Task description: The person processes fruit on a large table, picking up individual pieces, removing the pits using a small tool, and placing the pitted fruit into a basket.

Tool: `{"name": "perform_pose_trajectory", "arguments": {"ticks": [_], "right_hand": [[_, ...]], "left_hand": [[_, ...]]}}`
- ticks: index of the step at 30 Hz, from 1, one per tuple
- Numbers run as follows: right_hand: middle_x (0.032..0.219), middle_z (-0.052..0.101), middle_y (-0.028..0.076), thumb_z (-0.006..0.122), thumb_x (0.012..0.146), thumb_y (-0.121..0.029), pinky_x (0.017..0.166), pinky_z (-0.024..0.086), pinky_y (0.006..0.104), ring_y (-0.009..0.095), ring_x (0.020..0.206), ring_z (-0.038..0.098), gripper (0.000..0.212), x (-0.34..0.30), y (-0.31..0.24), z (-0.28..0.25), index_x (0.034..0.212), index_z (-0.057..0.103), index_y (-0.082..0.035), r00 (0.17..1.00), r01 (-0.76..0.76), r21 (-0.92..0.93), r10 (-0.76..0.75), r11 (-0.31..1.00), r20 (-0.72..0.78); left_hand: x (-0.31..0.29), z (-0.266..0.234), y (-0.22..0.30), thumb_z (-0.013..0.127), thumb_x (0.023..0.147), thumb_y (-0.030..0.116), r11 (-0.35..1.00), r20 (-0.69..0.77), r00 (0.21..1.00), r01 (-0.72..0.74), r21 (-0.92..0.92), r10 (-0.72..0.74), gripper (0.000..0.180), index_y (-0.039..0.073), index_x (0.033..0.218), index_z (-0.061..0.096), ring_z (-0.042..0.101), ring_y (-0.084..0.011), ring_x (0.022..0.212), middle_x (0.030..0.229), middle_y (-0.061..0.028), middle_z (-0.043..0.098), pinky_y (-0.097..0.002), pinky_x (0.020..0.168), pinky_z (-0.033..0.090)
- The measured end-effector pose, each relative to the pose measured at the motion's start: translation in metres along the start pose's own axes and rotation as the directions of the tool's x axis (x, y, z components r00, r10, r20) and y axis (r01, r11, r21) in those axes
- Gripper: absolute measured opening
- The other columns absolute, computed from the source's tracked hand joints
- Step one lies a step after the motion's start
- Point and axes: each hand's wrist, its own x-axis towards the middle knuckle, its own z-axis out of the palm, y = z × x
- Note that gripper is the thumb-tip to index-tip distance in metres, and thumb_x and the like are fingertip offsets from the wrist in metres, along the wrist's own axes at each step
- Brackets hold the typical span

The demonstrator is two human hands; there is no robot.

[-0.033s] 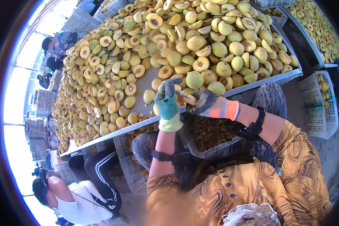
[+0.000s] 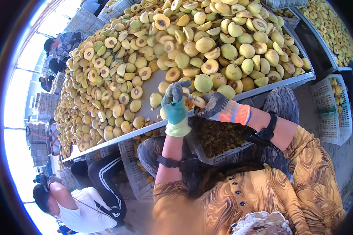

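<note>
My left hand (image 2: 177, 100), in a grey and green glove with a pale cuff, is closed with curled fingers at the table's near edge. Orange flesh of a peach half (image 2: 188, 103) shows beside its palm, mostly hidden. Meeting it from the right, my right hand (image 2: 213, 105), gloved in dark grey with an orange-striped cuff, is closed round a small pitting tool with a light wooden handle (image 2: 199, 102). The tool's thin metal end points at my left fingers. Just beyond both hands lie yellow-green peaches (image 2: 203, 83), many of them halved with brown centres.
A metal-rimmed table (image 2: 153, 126) carries the large fruit heap. Below my hands stands a crate (image 2: 219, 156) of dark scraps. A white crate (image 2: 333, 111) is at the right, another fruit table (image 2: 333, 31) beyond. A person in white (image 2: 86, 207) sits at my left.
My right hand and the wooden-handled tool have shifted very slightly, turning the handle a little. My left hand has hardly moved.
</note>
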Motion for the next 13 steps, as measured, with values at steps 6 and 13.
{"name": "perform_pose_trajectory", "arguments": {"ticks": [6, 13], "right_hand": [[0.083, 0.065, 0.019, 0.059, 0.086, -0.029, 0.071, 0.049, 0.0439, 0.038, 0.080, 0.062, 0.026, 0.004, 0.010, -0.003, 0.094, 0.062, -0.005, 0.999, 0.027, -0.472, -0.014, 0.881, 0.031], [0.079, 0.062, 0.017, 0.063, 0.084, -0.025, 0.063, 0.049, 0.0375, 0.032, 0.068, 0.061, 0.023, 0.002, 0.018, -0.002, 0.100, 0.062, -0.008, 0.981, 0.153, -0.340, -0.101, 0.928, 0.166]], "left_hand": [[0.000, -0.005, -0.001, 0.053, 0.098, 0.035, 0.998, -0.007, 0.999, 0.033, 0.061, -0.032, 0.039, -0.002, 0.095, 0.068, 0.057, -0.0119, 0.079, 0.090, -0.0042, 0.065, -0.0259, 0.075, 0.044], [-0.007, 0.002, 0.019, 0.058, 0.096, 0.026, 0.819, 0.124, 0.989, -0.137, 0.557, 0.081, 0.025, 0.004, 0.095, 0.070, 0.061, -0.0224, 0.094, 0.098, -0.0078, 0.068, -0.0287, 0.092, 0.041]]}}
